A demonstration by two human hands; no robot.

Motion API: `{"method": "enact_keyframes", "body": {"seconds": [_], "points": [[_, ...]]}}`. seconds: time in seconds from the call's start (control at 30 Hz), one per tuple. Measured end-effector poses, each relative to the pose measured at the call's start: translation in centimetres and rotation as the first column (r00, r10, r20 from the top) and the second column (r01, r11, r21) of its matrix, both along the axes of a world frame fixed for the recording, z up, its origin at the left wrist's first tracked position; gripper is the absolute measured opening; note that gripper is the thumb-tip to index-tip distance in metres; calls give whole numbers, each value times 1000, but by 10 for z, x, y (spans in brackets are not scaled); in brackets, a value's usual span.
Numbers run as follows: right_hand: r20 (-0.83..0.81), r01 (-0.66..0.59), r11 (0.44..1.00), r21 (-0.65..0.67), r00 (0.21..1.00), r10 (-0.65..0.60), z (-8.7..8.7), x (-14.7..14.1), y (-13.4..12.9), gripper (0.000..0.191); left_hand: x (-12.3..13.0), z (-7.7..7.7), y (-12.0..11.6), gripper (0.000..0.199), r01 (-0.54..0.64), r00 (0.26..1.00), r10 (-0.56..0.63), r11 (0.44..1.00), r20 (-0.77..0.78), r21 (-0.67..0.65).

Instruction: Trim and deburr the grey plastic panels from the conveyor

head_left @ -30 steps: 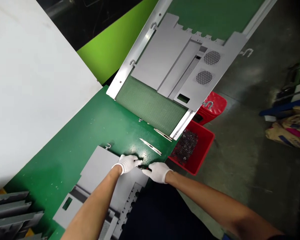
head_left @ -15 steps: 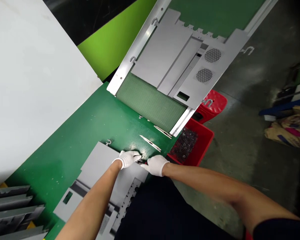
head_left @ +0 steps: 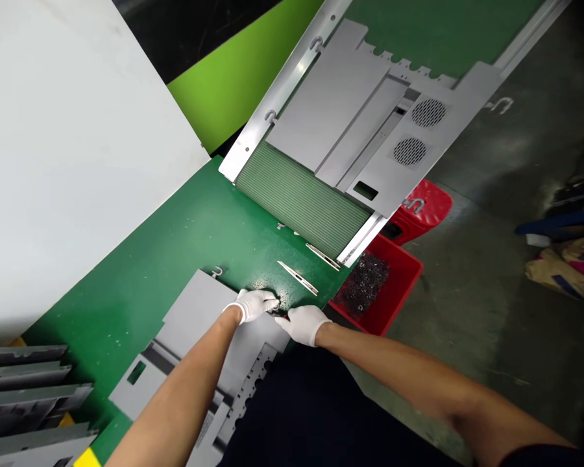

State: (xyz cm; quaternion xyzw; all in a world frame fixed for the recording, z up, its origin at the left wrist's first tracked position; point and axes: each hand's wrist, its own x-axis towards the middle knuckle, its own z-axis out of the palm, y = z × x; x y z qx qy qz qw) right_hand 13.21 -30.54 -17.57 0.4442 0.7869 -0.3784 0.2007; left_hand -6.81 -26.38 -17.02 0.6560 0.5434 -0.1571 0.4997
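Note:
A grey sheet-metal panel (head_left: 194,311) lies on the green table in front of me. At its far right corner my left hand (head_left: 255,305), in a white glove, is closed with the fingertips on a small metal hook (head_left: 276,307), mostly covered by the fingers. Just right of it, my gloved right hand (head_left: 305,325) is wrapped round a red-handled tool (head_left: 282,320). The tool's dark front end points toward the hook and the left fingertips; its exact kind is hidden. Another hook (head_left: 217,272) sticks out from the panel's far edge.
Two slim metal pieces, one (head_left: 298,277) nearer and one (head_left: 322,256) farther, lie on the green table (head_left: 175,246). Beyond is a conveyor (head_left: 302,194) carrying a second panel (head_left: 331,104) with hooks. A red bin (head_left: 399,285) of small parts stands right; stacked panels (head_left: 24,395) stand left.
The whole view has shifted slightly, so things appear a little farther right. Both hands stay at the panel corner, and the left fingers have turned a little round the hook.

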Motion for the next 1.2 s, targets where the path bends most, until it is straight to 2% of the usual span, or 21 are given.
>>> {"method": "enact_keyframes", "body": {"seconds": [0.23,0.4,0.5,0.7,0.97,1.1,1.2], "points": [[-20,-121,992,20,992,122,-1,1,7,79,-2,-1,-1,43,14,1000,-14,1000,20,8],[-17,-159,987,21,987,160,-1,3,22,81,-7,-6,-2,42,6,1000,-6,1000,25,21],[-17,-111,994,-12,994,110,0,4,26,81,-10,-9,-3,41,-6,999,5,1000,34,24],[13,19,999,-39,1000,-19,0,4,6,80,-11,-11,-3,40,-35,997,33,999,68,29],[-11,24,998,-61,1000,-25,-5,0,10,82,-10,-15,-3,40,-139,980,139,990,142,-9],[8,108,990,-86,994,-108,-5,8,13,85,-11,-9,0,43,-250,949,238,967,204,36],[26,198,973,-118,980,-196,-2,21,5,82,8,2,2,42,-301,929,272,950,252,84]]}}
